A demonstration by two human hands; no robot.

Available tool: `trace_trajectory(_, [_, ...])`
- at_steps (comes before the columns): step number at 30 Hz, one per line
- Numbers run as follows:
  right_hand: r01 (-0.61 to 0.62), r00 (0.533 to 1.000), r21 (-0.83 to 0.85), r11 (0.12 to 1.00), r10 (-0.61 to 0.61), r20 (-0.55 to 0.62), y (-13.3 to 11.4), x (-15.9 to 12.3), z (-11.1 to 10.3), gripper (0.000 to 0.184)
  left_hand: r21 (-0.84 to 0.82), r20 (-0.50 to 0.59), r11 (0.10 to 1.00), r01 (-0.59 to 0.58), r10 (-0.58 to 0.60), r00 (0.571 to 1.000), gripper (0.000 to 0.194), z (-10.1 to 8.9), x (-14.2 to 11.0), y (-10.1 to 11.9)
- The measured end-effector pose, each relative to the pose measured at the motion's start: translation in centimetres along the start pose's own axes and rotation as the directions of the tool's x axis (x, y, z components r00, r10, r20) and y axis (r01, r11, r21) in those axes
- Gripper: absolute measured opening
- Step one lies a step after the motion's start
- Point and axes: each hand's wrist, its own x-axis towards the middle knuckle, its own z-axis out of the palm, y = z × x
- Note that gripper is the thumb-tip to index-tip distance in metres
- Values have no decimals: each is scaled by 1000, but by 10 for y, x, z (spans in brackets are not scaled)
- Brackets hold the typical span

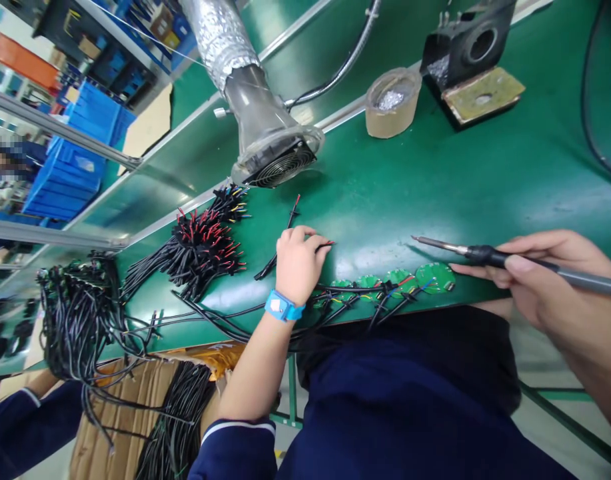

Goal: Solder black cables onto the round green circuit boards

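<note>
1. Right at the front, the left hand (299,263), a blue wrist strap (284,305) around its wrist, is curled nearly closed, fingers pinching a thin black wire (324,246) whose tip pokes out past them.
2. Over on the right, the right hand (550,280) is closed around the grey grip of a soldering iron (490,257), with the metal tip aimed left, close to the boards but not touching them.
3. Along the near edge of the green tabletop (410,167) runs a row of round green circuit boards (435,277), trailing black leads with coloured wires, just beside the left hand.
4. Down at lower left, a co-worker's navy sleeve (30,427) comes into view beside a cardboard box (118,420) with a coil of black cables (175,420) on it.
5. Moving left along the tabletop, there's a big heap of black cables (78,313), then a bunch of black leads with red ends (205,250).
6. Farther up, a fume extractor fan (280,163) hangs on a foil duct (220,33).
7. Beyond it, a clear cup of solder scraps (392,100) sits beside a black soldering iron stand (468,50).
8. Far left, behind the frame, are stacked blue plastic crates (70,160).
</note>
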Motion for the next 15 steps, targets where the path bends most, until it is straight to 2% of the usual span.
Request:
trace_trajectory(2, [39, 999, 5, 999, -39, -19, -1, 3, -3, 17, -101, -4, 994, -48, 48, 999, 7, 1, 5, -6])
trace_trajectory(4, [120, 992, 17, 993, -119, -50, -2, 7, -8, 14, -238, -81, 964, -115, 98, 992, 9, -1, 6, 3])
trace_trajectory(6, [196, 979, 31, 980, -194, -66, -3, 11, -16, 11, -342, -177, 920, -192, 137, 975, 9, -4, 3, 24])
trace_trajectory(8, [245, 968, 61, 968, -241, -62, -4, 14, -25, 8, -421, -206, 871, -253, 180, 962, 8, -5, -2, 51])
trace_trajectory(11, [232, 973, 100, 968, -230, -27, -5, 14, -34, 6, -526, -124, 814, -245, 212, 969, 8, 5, -9, 91])
trace_trajectory(15, [189, 979, 118, 975, -197, 53, -3, 11, -38, 8, -515, 13, 843, -156, 190, 982, 14, 23, -9, 121])
